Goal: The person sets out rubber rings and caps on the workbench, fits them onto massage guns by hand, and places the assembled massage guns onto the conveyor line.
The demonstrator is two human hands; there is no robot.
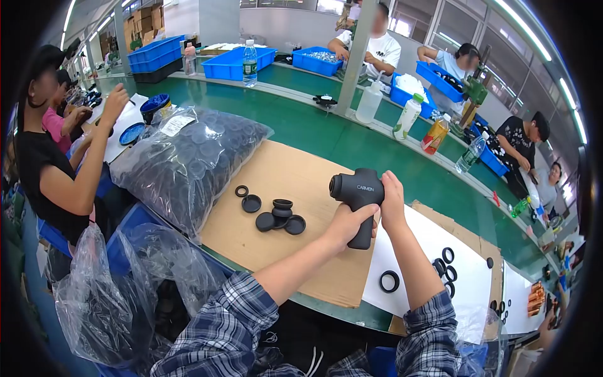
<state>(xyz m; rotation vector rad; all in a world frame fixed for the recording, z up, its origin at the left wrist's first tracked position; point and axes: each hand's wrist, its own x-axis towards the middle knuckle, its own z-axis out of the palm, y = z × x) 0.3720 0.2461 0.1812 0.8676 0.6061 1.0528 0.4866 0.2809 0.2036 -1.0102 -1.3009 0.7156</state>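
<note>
A black massage gun (pixel 359 200) with pale lettering on its body is held up above the cardboard, its round head end facing left. My left hand (pixel 349 225) is wrapped around its handle. At the rear end of the body, my right hand (pixel 393 202) is closed against it, fingers pointing up; the fingertips' far side is hidden. To the left on the cardboard lie several round black caps (pixel 271 218) and a small black ring (pixel 241 191). Below my right forearm, several black rings (pixel 389 281) lie on white paper (pixel 408 251).
A large clear bag of black round parts (pixel 195 151) rests on the cardboard sheet (pixel 295 163). Bottles (pixel 408 116) and blue bins (pixel 239 63) line the green table (pixel 301 119). A person in black (pixel 63 144) sits at left; other people work across the table. Copper-coloured parts (pixel 536 298) lie far right.
</note>
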